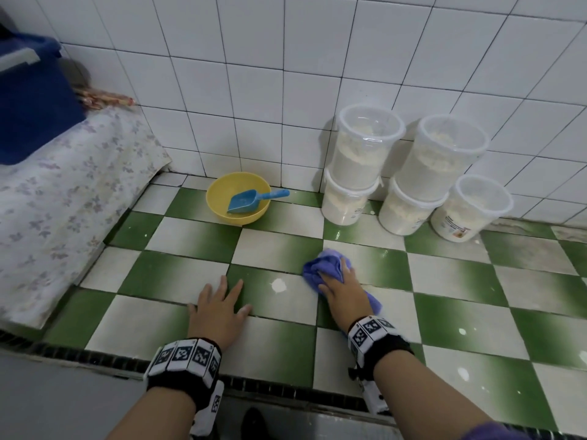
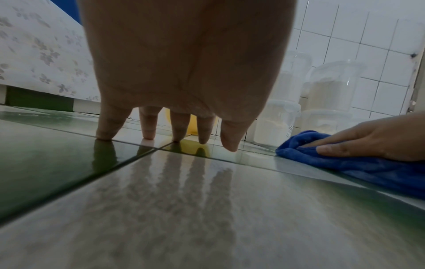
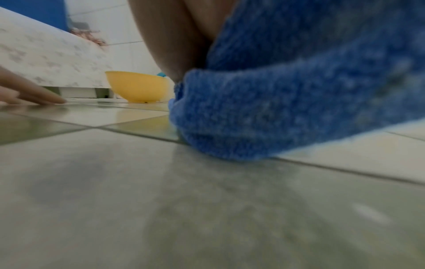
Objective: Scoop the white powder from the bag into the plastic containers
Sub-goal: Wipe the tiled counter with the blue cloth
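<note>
The right hand (image 1: pixel 338 289) pressed flat fingers on a crumpled blue terry cloth (image 1: pixel 320 265); the left hand (image 1: pixel 219 308) lay spread. Wiping beyond the fingertips risked toppling the stacked lidded clear plastic powder tubs (image 1: pixel 365 160).

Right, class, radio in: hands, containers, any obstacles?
Left hand flat on tiles. Right hand pressing blue cloth. Five plastic containers filled, lidded. Nothing blocking.

The head view looks steeply down on the checkered worktop (image 1: pixel 279 249) toward the tiled wall (image 1: pixel 254 74) at the top of frame; both wrist views sit almost on the tiles, facing the same wall; all three share the yellow bowl (image 3: pixel 138 86).
</note>
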Demonstrator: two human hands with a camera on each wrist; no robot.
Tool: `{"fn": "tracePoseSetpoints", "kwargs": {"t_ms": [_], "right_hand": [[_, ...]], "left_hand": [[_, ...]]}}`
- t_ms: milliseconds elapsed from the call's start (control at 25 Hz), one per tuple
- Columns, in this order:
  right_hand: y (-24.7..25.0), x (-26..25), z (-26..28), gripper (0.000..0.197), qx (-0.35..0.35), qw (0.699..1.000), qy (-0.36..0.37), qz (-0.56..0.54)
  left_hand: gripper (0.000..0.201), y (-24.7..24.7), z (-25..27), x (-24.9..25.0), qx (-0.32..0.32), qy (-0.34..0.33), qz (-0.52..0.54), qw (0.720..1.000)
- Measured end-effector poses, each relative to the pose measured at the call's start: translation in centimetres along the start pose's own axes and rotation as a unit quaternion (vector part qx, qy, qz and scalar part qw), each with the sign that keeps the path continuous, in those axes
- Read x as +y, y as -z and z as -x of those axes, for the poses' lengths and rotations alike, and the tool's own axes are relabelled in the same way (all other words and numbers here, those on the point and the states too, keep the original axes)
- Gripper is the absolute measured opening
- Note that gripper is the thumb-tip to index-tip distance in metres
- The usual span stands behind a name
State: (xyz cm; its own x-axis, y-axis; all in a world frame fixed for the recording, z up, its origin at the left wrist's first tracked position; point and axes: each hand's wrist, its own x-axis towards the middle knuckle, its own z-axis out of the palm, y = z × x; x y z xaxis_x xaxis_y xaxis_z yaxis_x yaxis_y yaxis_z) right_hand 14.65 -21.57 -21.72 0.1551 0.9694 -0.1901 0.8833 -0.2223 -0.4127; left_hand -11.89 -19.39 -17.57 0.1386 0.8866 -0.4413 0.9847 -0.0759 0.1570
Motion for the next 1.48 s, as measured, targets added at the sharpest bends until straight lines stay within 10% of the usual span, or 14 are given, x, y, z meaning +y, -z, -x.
{"fn": "tracePoseSetpoints", "kwargs": {"t_ms": [200, 400, 600, 800, 1040, 1480], "right_hand": [[0.2, -2.0, 4.5, 0.038, -0.035, 0.986, 0.086, -0.136], [4.8, -1.5, 6.0, 0.011, 0.114, 0.928, -0.109, -0.339], [5.8, -1.3, 5.3, 0.032, -0.081, 0.943, -0.204, -0.252], [5.7, -2.9, 5.6, 0.024, -0.124, 0.931, -0.122, -0.322], [10.5, -6.3, 3.9, 0.014, -0.026, 0.852, -0.088, -0.515], [16.9, -12.9, 3.0, 0.019, 0.075, 0.780, 0.099, -0.614]], "left_hand": [[0.060, 0.3, 0.1, 0.0, -0.005, -0.001, 0.012, 1.000], [0.059, 1.5, 0.4, 0.9, 0.038, -0.046, 0.072, 0.996], [0.049, 3.5, 0.5, 6.1, -0.011, -0.107, 0.249, 0.962], [0.102, 2.4, -0.1, 8.0, -0.124, -0.182, 0.285, 0.933], [0.040, 7.6, 0.0, 6.0, -0.135, -0.116, 0.477, 0.861], [0.049, 17.5, 2.2, 3.6, -0.058, -0.232, 0.618, 0.749]]}}
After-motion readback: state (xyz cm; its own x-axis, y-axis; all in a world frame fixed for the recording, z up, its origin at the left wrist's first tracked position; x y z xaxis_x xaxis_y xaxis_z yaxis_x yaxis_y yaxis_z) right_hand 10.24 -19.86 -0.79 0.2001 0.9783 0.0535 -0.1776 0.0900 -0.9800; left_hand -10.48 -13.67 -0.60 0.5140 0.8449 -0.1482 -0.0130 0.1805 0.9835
